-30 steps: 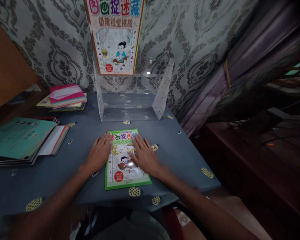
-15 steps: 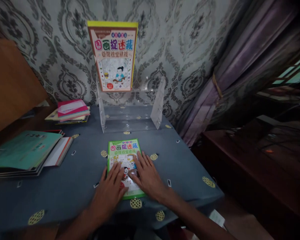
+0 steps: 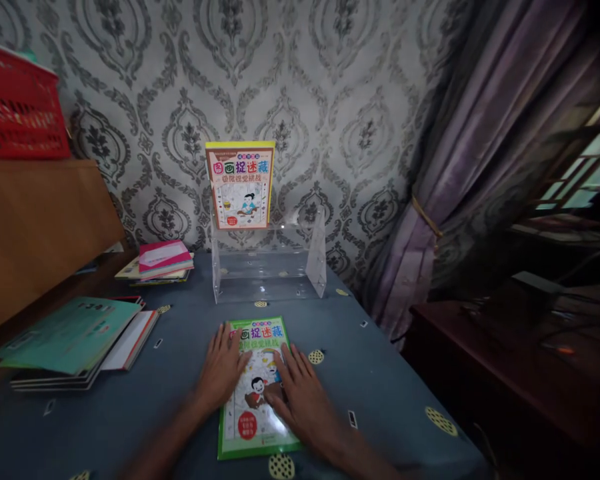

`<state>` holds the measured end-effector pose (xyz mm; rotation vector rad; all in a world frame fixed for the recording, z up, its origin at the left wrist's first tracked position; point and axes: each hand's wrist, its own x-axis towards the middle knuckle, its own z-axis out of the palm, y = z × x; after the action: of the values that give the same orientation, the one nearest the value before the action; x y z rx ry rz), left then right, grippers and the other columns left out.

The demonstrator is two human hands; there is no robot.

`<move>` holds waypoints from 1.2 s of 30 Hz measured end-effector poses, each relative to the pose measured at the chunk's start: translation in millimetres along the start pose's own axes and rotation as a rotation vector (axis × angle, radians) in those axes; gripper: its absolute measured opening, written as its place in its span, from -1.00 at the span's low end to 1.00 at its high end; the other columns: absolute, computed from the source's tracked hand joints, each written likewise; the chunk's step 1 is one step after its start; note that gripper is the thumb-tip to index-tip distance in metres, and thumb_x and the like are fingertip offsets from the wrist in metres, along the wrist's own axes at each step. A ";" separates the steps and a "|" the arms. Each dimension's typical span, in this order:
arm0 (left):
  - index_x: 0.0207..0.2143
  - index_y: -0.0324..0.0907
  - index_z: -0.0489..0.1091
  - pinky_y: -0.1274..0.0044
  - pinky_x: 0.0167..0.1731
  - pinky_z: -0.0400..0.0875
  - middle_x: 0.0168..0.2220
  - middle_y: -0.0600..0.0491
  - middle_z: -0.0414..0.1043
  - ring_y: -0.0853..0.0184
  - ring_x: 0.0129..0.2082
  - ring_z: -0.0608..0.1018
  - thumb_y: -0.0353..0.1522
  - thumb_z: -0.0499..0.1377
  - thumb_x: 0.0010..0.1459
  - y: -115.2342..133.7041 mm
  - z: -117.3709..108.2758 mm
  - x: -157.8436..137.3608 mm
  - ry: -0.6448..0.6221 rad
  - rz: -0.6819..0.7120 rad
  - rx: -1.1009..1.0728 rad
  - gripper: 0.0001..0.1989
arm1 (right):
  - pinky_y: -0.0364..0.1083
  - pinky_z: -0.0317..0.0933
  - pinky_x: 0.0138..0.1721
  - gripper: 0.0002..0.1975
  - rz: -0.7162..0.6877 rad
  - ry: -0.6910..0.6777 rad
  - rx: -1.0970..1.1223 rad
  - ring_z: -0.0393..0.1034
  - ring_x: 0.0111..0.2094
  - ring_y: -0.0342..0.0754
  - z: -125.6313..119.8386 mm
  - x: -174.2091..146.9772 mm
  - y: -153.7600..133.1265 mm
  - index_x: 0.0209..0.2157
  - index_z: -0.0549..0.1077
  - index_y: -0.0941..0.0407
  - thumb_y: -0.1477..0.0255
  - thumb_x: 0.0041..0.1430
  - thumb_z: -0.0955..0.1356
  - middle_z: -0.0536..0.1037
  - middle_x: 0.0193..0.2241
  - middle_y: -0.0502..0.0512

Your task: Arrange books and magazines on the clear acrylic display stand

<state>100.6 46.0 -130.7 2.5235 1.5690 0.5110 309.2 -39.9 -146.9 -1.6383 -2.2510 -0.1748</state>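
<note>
A green-bordered picture book lies flat on the dark blue cloth, its cover facing up. My left hand rests on its upper left side, fingers stretched out and pointing away from me. On the right side of the cover lies my right hand, palm down with the fingers spread. Beyond the book stands a clear acrylic rack. A brown-bordered picture book with a yellow top edge leans upright on the rack's rear left part.
Books with a teal cover on top are piled at the left. Behind them is a smaller stack with a pink book. A red basket sits on a wooden panel. A tied purple curtain hangs at the right.
The view has tilted upward, so the rack and books sit lower in the picture. My left hand has slid up along the cover toward its top left corner.
</note>
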 end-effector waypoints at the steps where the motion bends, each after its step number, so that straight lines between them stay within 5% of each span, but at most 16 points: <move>1: 0.27 -0.27 0.23 0.01 0.28 0.11 0.38 -0.35 0.07 -0.08 0.40 0.13 -0.17 -0.02 0.35 0.0 -1.1 2.3 0.010 -0.020 -0.045 -0.45 | 0.26 0.15 0.28 -0.33 0.003 -0.007 0.009 0.06 0.37 0.29 -1.0 0.2 -0.5 0.37 0.17 0.17 0.16 0.35 0.29 0.20 0.35 0.35; 8: 0.31 -0.22 0.09 0.14 0.30 0.15 0.36 -0.30 0.12 0.04 0.35 0.25 -0.19 0.02 0.30 -8.1 -2.3 9.0 0.136 -0.163 -0.712 -0.41 | 0.32 0.16 0.27 -0.33 0.021 -0.032 0.067 0.05 0.37 0.33 -0.9 1.1 -0.4 0.36 0.19 0.14 0.18 0.32 0.32 0.17 0.36 0.34; 15: 0.24 -0.15 0.15 0.27 0.16 0.38 0.23 -0.26 0.33 0.09 0.19 0.48 -0.22 0.28 0.12 -17.9 -14.1 15.0 0.197 -0.620 -1.456 -0.32 | 0.32 0.13 0.29 -0.35 0.044 -0.052 0.079 0.02 0.38 0.34 6.4 0.1 2.5 0.35 0.21 0.20 0.16 0.36 0.28 0.14 0.37 0.39; 20: 0.13 -0.20 0.34 0.23 0.11 0.44 0.06 -0.20 0.53 0.01 0.07 0.57 -0.36 0.39 -0.05 3.2 -19.9 -13.5 -0.078 -0.534 -1.794 -0.34 | 0.36 0.14 0.27 -0.34 0.034 -0.041 0.091 0.03 0.38 0.36 15.4 -0.3 7.6 0.36 0.19 0.18 0.17 0.36 0.28 0.13 0.37 0.39; 26: 0.16 -0.18 0.36 0.23 0.08 0.45 0.03 -0.21 0.57 -0.03 0.05 0.59 -0.39 0.40 -0.01 21.0 -26.0 -53.4 -0.277 -0.543 -1.973 -0.35 | 0.35 0.11 0.28 -0.35 0.032 -0.023 0.095 0.02 0.38 0.32 19.9 -1.8 12.1 0.37 0.18 0.12 0.13 0.37 0.25 0.16 0.38 0.33; 36: 0.19 -0.19 0.33 0.26 0.05 0.46 0.01 -0.18 0.58 0.03 -0.02 0.63 -0.44 0.41 -0.02 10.6 -27.7 -53.1 -0.271 -0.522 -1.997 -0.31 | 0.32 0.16 0.25 -0.34 0.115 0.017 0.177 0.17 0.32 0.31 22.5 5.4 35.8 0.35 0.21 0.15 0.08 0.37 0.18 0.24 0.33 0.36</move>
<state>78.5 -7.9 -113.4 0.5893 0.6307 0.8693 336.8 -16.7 -169.7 -1.6580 -2.0874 0.0388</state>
